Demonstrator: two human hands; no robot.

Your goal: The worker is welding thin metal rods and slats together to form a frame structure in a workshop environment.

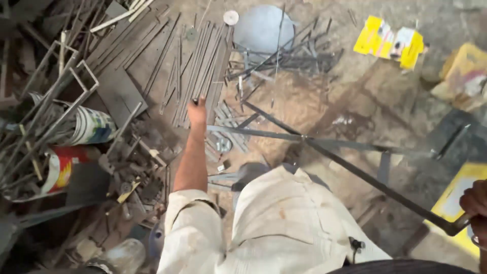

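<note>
gripping long dark flat steel bar [365,175] w/ right hand [476,205], left hand [197,112] on strips [200,66]

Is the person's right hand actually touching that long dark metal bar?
Touching. The head view shows the right hand at the frame's right edge with its fingers closed around the near end of the long metal bar.

Hands: 2, a left hand [197,112] and a right hand [476,203].
Long angle bars in the hands: 2, a grey bar [253,133] and a dark bar [375,182].
Paint cans: 2, one white-and-green can [94,126], one red can [61,167].
Round metal sheet: 1 [261,28].
Small white disc: 1 [231,18].
Yellow cartons: 3 [388,43] [466,76] [456,198].
Loose flat strips on the floor: too many to count.
</note>
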